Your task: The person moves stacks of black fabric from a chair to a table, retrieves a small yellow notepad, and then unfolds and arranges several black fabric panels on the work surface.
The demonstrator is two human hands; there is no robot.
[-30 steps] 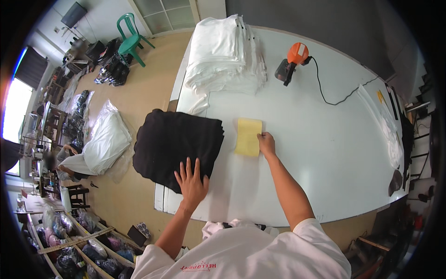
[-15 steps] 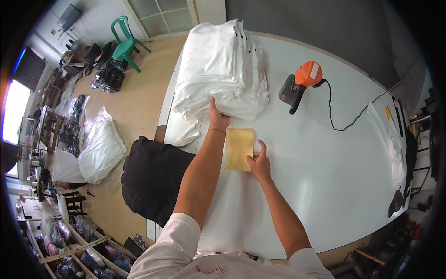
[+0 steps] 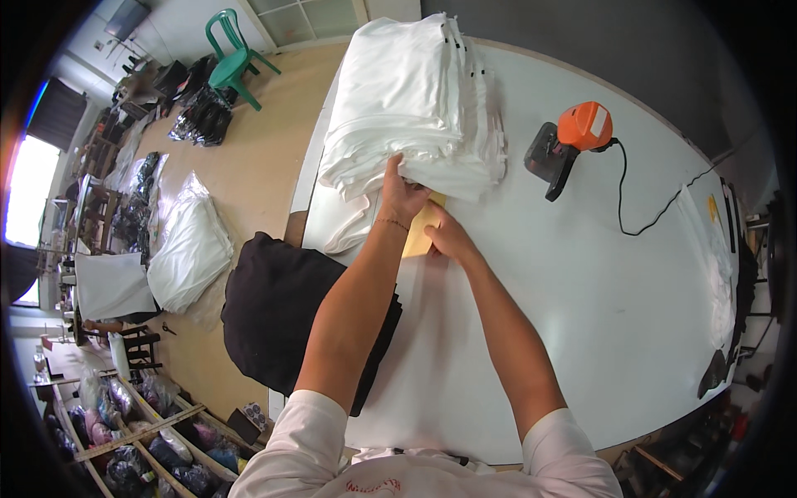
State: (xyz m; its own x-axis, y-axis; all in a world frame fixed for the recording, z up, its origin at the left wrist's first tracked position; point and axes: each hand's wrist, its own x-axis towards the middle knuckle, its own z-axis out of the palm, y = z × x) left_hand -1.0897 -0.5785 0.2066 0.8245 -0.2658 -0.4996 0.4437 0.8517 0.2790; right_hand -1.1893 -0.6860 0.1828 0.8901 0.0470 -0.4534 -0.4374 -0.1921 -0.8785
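Note:
A tall stack of folded white fabric (image 3: 397,87) stands at the far side of the table. My left hand (image 3: 403,197) grips its near edge, thumb on top and fingers mostly hidden beneath. Between thumb and fingers, my right hand (image 3: 451,237) pinches a yellow sheet of paper (image 3: 418,237). The sheet's far end passes beside my left hand at the underside of the stack, where part of it is hidden. A folded black cloth bundle (image 3: 282,311) lies left of my left forearm.
An orange-and-black corded tool (image 3: 581,129) stands on the white table (image 3: 598,332) to the right, its black cable trailing rightward. White material lies along the right edge. Left on the floor are a green chair (image 3: 234,66), a white bundle (image 3: 191,249) and wooden bins (image 3: 141,423).
My right hand has moved the yellow paper away from me, up to the stack's near edge and partly behind my left hand. My left hand still grips the stack.

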